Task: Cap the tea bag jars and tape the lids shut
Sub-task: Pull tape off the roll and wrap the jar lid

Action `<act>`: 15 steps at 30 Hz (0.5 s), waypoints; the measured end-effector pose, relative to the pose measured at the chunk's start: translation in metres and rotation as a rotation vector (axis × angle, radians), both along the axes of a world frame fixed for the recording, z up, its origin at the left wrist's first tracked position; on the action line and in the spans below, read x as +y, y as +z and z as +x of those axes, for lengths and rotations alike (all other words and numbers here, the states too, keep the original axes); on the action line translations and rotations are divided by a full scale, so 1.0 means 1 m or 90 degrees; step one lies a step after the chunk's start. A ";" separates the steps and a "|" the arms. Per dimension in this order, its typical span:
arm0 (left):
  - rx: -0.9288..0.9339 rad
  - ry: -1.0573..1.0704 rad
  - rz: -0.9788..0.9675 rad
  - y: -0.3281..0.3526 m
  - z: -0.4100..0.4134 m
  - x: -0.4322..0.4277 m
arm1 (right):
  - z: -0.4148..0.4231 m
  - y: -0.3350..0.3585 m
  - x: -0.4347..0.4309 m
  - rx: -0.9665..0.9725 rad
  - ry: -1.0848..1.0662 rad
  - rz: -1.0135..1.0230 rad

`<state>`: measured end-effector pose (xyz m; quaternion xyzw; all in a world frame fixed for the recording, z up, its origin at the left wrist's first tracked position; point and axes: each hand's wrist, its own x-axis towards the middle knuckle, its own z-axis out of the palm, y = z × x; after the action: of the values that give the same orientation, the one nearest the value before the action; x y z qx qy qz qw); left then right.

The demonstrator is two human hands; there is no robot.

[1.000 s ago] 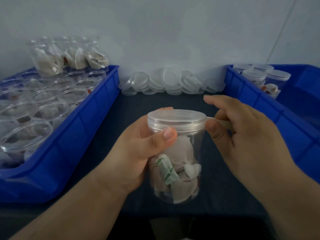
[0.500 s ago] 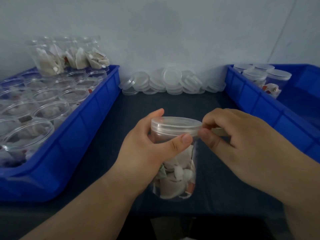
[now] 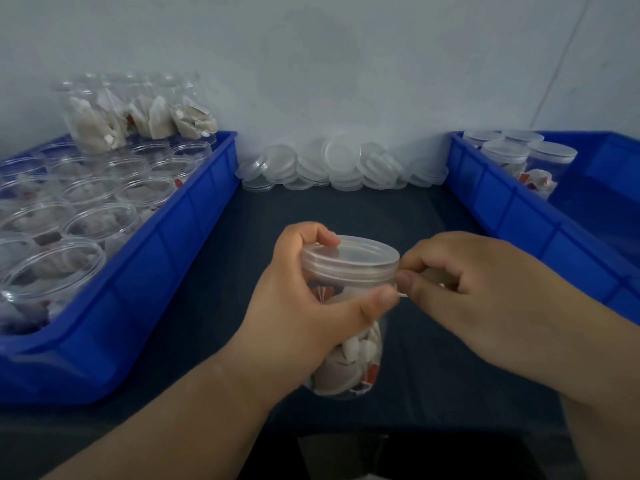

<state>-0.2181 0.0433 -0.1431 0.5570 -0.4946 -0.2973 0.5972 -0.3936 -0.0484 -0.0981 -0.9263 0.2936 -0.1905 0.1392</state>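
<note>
A clear plastic jar of tea bags stands in the middle of the dark table, with a translucent lid on it. My left hand grips the jar just below the lid, thumb across the front and fingers curled over the lid's far rim. My right hand is at the lid's right edge and pinches a thin strip of clear tape between thumb and forefinger. The strip's end lies by my left thumb tip.
A blue bin on the left holds several open jars of tea bags, with more stacked at its back. A blue bin on the right holds several capped jars. Loose lids are piled along the back wall.
The jar has come down from mid-air toward the table. My left hand has turned round it, thumb sliding right. My right hand has followed at the lid's edge, still pinching the tape.
</note>
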 end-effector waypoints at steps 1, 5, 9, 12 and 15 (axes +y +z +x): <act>-0.011 0.011 0.006 0.001 -0.001 0.000 | 0.000 0.000 0.000 -0.004 0.000 -0.003; -0.056 0.073 -0.010 0.007 -0.003 0.001 | 0.002 0.000 0.002 -0.053 0.006 0.003; -0.043 0.111 -0.028 0.008 -0.004 0.003 | 0.007 -0.004 0.006 -0.108 -0.016 -0.049; -0.073 0.165 -0.038 0.008 -0.005 0.004 | 0.012 -0.008 0.007 -0.152 -0.033 -0.083; -0.165 0.233 -0.067 0.007 -0.005 0.002 | 0.018 -0.014 0.003 -0.194 -0.057 -0.081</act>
<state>-0.2227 0.0452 -0.1362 0.6390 -0.4728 -0.0837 0.6009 -0.3757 -0.0452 -0.1119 -0.8798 0.2973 -0.3527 0.1144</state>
